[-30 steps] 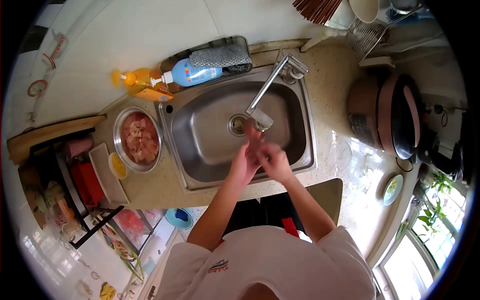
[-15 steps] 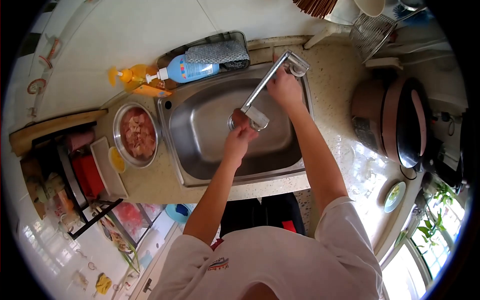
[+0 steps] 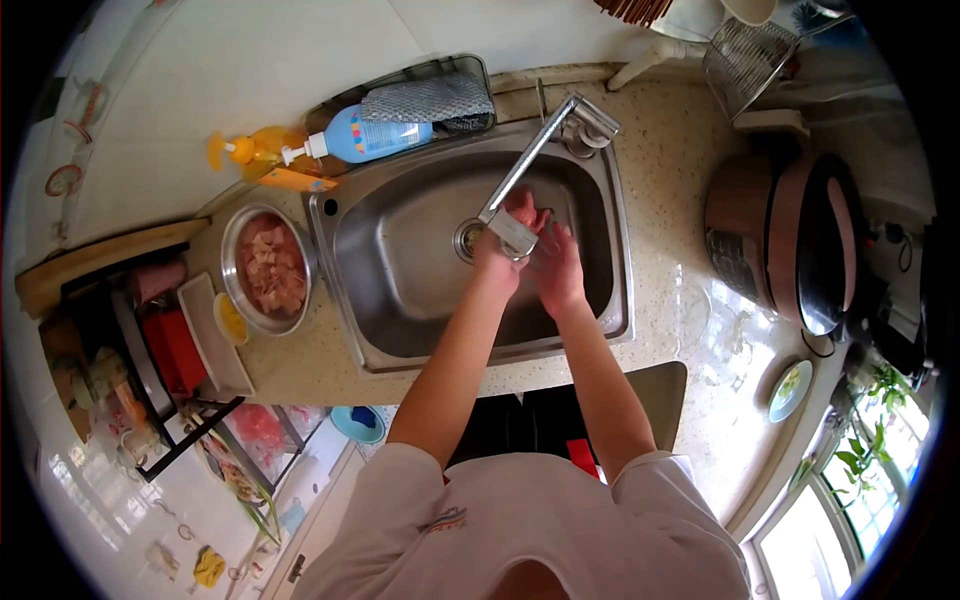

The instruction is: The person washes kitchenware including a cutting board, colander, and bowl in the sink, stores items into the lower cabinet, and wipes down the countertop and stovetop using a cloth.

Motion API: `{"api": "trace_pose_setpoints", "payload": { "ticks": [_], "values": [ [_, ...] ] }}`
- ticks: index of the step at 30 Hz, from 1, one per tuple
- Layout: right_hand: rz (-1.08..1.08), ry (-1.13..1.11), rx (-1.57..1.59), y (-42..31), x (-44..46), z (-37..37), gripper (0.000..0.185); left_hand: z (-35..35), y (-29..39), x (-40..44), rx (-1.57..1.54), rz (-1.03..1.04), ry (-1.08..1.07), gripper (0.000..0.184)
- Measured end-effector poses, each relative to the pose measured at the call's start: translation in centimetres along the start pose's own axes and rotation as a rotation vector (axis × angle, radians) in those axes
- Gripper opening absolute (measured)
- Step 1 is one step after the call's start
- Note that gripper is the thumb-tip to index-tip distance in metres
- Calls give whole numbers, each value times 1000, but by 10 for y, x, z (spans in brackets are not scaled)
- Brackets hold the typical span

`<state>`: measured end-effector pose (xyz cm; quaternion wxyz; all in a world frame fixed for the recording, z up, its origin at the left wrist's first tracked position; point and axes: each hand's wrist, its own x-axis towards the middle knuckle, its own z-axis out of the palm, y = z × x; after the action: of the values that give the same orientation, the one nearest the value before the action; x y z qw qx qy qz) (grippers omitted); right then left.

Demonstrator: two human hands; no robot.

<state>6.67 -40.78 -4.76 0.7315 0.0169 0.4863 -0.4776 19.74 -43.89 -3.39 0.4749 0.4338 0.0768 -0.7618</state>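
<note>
My left hand (image 3: 497,268) is under the tap's spout (image 3: 513,236), partly hidden by it. Just past the spout, a reddish lump (image 3: 522,208) shows at my left fingers, which appear closed on it; its kind is not clear. Close by on the right, my right hand (image 3: 560,268) holds nothing, its fingers apart and raised over the basin. Both hands are above the steel sink (image 3: 400,330), near its drain (image 3: 467,241). The tap's long arm (image 3: 530,160) reaches from the back right corner over the basin.
Left of the sink stands a metal bowl of cut raw meat (image 3: 272,268) beside a small yellow dish (image 3: 232,318). A blue pump bottle (image 3: 375,137) and a grey cloth (image 3: 425,103) lie behind the sink. At right is a rice cooker (image 3: 780,240).
My right hand has left the tap's base and come down beside the left one. My left hand has shifted slightly right under the spout, and the tap's lever now points up.
</note>
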Motion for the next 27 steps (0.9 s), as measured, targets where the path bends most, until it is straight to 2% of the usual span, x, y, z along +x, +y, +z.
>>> {"api": "trace_pose_setpoints", "payload": {
  "ticks": [3,7,8,11,12,15,16,18,19,20,21,23,24,27],
  "values": [
    [139,43,313,0,10,17,74,-4,-9,-2,171,-19,17,28],
    [158,-52,295,20,49,19,54,4,-18,-13,197,77,82,28],
    [58,-37,340,30,58,19,41,6,-14,-25,283,65,197,28],
    [-5,-74,239,29,46,27,32,-20,-10,-20,527,251,254,28],
    [-28,-29,194,24,30,40,27,-33,-19,-9,614,402,323,31],
    [-171,-55,-387,35,5,42,28,-24,-7,-9,443,380,233,42],
    [-229,-49,-506,40,-5,46,29,-22,-2,-8,299,276,118,45],
    [-562,-101,-919,48,-7,38,33,-21,5,-6,11,68,-111,50],
    [-730,-127,-1125,50,-8,32,35,-21,4,-6,-106,63,-115,49],
    [-800,-157,-1362,47,-10,22,39,-19,0,-5,-222,58,-118,48],
    [-818,-107,-1385,44,-14,23,37,-17,-3,-5,-338,52,-122,47],
    [-854,2,-1429,38,-21,24,35,-14,-9,-4,-306,43,-79,39],
    [-953,80,-1472,34,-22,23,39,-15,-13,-4,-291,38,-56,35],
    [-852,139,-950,33,-31,27,58,-16,-17,10,-151,80,149,28]
  ]
}}
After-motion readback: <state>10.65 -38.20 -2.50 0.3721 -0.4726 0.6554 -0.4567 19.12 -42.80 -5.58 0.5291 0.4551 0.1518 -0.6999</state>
